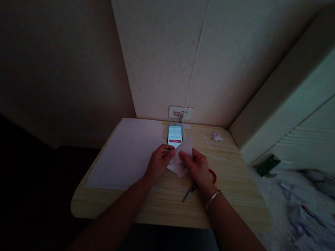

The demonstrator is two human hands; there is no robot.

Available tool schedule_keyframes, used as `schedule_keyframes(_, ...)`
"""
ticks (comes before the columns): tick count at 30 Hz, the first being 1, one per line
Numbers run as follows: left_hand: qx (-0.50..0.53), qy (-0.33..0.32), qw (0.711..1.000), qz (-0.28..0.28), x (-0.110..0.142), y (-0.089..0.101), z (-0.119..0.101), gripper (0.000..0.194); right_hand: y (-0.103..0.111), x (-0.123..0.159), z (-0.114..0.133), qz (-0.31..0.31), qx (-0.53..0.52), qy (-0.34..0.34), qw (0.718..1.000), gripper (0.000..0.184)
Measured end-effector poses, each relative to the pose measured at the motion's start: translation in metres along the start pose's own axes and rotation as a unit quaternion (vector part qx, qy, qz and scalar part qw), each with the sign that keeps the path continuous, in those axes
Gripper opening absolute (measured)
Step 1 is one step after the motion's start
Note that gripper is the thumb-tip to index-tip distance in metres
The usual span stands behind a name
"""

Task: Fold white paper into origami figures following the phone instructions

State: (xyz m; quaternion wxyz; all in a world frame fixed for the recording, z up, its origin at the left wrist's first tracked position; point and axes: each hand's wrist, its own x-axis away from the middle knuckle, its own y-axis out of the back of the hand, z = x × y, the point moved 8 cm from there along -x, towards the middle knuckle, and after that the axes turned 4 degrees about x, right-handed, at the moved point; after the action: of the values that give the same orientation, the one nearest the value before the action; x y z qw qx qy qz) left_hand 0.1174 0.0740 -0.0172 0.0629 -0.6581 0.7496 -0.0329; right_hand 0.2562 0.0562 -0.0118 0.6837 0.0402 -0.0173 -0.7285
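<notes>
Folded paper (186, 145) is being pinched between two hands

Near the middle of the frame, the left hand (159, 161) is pinching the folded paper's left edge between thumb and fingers, and the right hand (197, 166) is gripping its right side, the thumb lying across the front. Both hands are closing narrowly on it, and the paper is pointing one corner up, above the counter (234, 200). Just behind, a phone (175, 130) is glowing, partly covered by the paper. White sheets (126, 153) are lying left of center, beside the left hand. Scissors (189, 192) are resting below the right hand (a red handle is peeking out past the wrist, which is wearing a bracelet (213, 198)). Toward the counter's far right, a crumpled paper scrap (217, 136) is sitting near a thin white strip (207, 142). A plug (182, 116) is filling part of the wall socket (172, 112) above the phone. Loose papers (312, 237) are heaping up at the lower right of the frame.
</notes>
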Motion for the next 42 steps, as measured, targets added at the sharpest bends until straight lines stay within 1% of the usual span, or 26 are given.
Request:
schedule_keyframes(3,0.043,0.025,0.999,0.006,-0.002,-0.001,0.003,0.026,-0.001,-0.001,-0.005,0.008,0.014,-0.003,1.0,0.032)
schedule_keyframes(5,0.055,0.032,0.998,0.003,-0.003,-0.001,0.003,0.024,-0.001,-0.001,-0.005,0.014,0.019,0.003,1.0,0.032)
schedule_keyframes(7,0.038,0.022,0.999,-0.011,-0.002,0.001,0.0,0.02,-0.002,-0.002,-0.004,0.017,0.023,0.009,1.0,0.031)
schedule_keyframes(10,-0.01,-0.007,0.999,-0.035,-0.001,0.005,-0.007,0.014,0.0,-0.003,-0.004,0.006,0.037,0.012,0.999,0.03)
schedule_keyframes(12,-0.017,-0.016,0.999,-0.041,-0.001,0.006,-0.009,0.013,0.001,-0.004,-0.005,-0.002,0.048,0.016,0.999,0.03)
schedule_keyframes(16,-0.005,-0.019,0.999,-0.038,-0.002,0.007,-0.004,0.018,-0.001,-0.004,-0.004,0.0,0.07,0.044,0.997,0.028)
schedule_keyframes(19,0.008,-0.01,0.998,-0.055,-0.004,0.01,0.001,0.018,-0.004,-0.002,0.002,0.013,0.088,0.08,0.993,0.024)
schedule_keyframes(22,0.038,0.009,0.997,-0.071,-0.005,0.013,0.006,0.018,-0.007,0.002,0.013,0.02,0.129,0.137,0.982,0.019)
schedule_keyframes(25,0.075,0.038,0.994,-0.071,-0.005,0.013,0.012,0.021,-0.012,0.007,0.025,0.032,0.161,0.192,0.967,0.017)
schedule_keyframes(32,0.175,0.081,0.978,-0.077,-0.003,0.01,0.015,0.025,-0.025,0.018,0.04,0.102,0.225,0.278,0.928,0.04)
schedule_keyframes(35,0.206,0.085,0.972,-0.075,-0.003,0.009,0.013,0.027,-0.029,0.021,0.041,0.119,0.237,0.287,0.92,0.04)
schedule_keyframes(39,0.239,0.081,0.965,-0.074,-0.004,0.009,0.01,0.037,-0.029,0.021,0.04,0.113,0.251,0.293,0.915,0.037)
schedule_keyframes(42,0.239,0.075,0.965,-0.074,-0.004,0.01,0.009,0.037,-0.03,0.023,0.041,0.108,0.273,0.319,0.901,0.035)
